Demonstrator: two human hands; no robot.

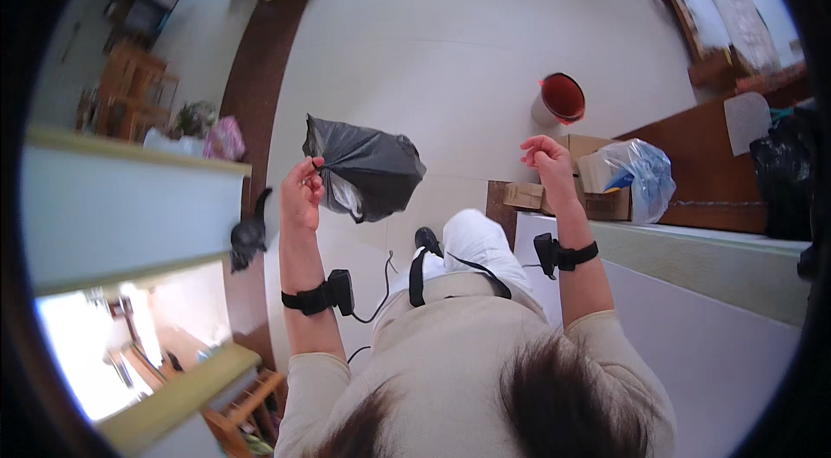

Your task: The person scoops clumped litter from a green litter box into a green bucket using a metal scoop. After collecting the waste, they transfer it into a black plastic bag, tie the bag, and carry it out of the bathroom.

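In the head view, my left hand (304, 192) pinches the gathered top of a black plastic bag (383, 169). The bag hangs full and bulging, with something white showing at its lower side. My right hand (547, 159) is raised on the other side, its fingers loosely bent with nothing visible in them. Just beyond that hand, a small waste bin (545, 108) stands on the pale floor with a red inside. Cardboard boxes (604, 203) and a clear plastic bag (649, 185) with blue contents lie beside my right wrist.
A dark cat (249, 240) is at the left, by the wall end and the brown floor strip (260, 62). Beyond the left wall stand a wooden chair (130, 78) and a pink bag (224, 138). A wooden cabinet (707, 179) and another black bag (785, 179) are at the right.
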